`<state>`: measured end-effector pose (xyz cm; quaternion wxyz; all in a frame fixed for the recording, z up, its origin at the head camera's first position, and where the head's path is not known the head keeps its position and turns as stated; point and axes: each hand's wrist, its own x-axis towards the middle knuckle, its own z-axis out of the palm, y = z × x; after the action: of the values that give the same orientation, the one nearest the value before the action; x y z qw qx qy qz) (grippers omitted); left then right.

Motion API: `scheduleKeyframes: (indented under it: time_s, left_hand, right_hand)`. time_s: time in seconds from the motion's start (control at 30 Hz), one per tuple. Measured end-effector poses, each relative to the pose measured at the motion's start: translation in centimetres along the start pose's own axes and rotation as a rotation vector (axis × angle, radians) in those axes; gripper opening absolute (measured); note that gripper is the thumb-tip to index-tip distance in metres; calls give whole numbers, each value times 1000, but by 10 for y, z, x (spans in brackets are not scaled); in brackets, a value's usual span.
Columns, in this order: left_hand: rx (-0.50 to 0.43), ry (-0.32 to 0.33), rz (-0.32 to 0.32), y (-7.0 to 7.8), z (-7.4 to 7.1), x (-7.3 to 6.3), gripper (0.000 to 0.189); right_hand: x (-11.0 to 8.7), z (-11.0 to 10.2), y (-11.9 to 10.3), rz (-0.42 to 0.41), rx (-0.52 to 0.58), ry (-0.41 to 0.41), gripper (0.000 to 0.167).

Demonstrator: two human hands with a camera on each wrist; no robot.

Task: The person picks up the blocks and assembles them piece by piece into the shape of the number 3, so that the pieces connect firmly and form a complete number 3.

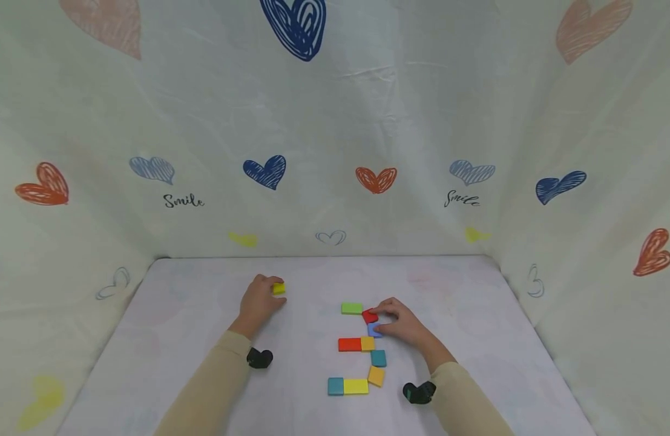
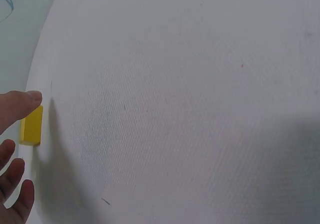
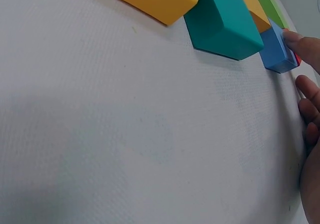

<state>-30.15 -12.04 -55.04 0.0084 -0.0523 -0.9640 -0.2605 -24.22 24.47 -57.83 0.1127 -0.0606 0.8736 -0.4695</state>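
Observation:
My left hand (image 1: 260,304) holds a small yellow block (image 1: 279,289) near the back of the table, its index finger at the block's far side. In the left wrist view, a fingertip meets the end of that yellow block (image 2: 31,126), while other fingers are curled beside it. On the right, my right hand (image 1: 402,325) has its index finger on a red block (image 1: 370,317) and its thumb on a blue block (image 1: 374,330). Those two blocks lie close together, partly covered by the fingers. The right wrist view shows a digit against the blue block (image 3: 276,49).
A light green block (image 1: 351,309) lies left of the small red one. Nearer are a long red block (image 1: 349,344), an orange block (image 1: 368,344), a teal block (image 1: 378,358), another orange block (image 1: 376,376), a long yellow block (image 1: 356,386) and a blue-teal block (image 1: 336,386).

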Motion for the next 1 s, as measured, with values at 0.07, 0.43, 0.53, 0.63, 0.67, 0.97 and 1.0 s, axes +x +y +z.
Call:
scheduleKeyframes:
  time_s: [0.07,0.43,0.53,0.63,0.67,0.97,1.0]
  left_hand:
    - [-2,5,-8,-5,-1,1,47]
    - [-80,-32,-114,-11,-10,2,48]
    - [-109,-46,-147,-10,-12,2,49]
    - [-117,-55,-147,-9,-12,3,47]
    - [-117,-58,-142,-9,-12,4,46]
    - [-113,-82,-151,-7,-10,8,43]
    - [-114,-82,-156,-7,-10,8,42]
  right_hand:
    - [0,0,0,0,-8,1,34]
    - [0,0,-1,19,-21,8,39]
    - [1,0,-1,23,-25,5,40]
    - [0,0,-1,18,-29,3,41]
    - [0,0,-1,17,-30,1,41]
    - [2,0,3,20,-47,8,42]
    - [2,0,3,15,-52,9,42]
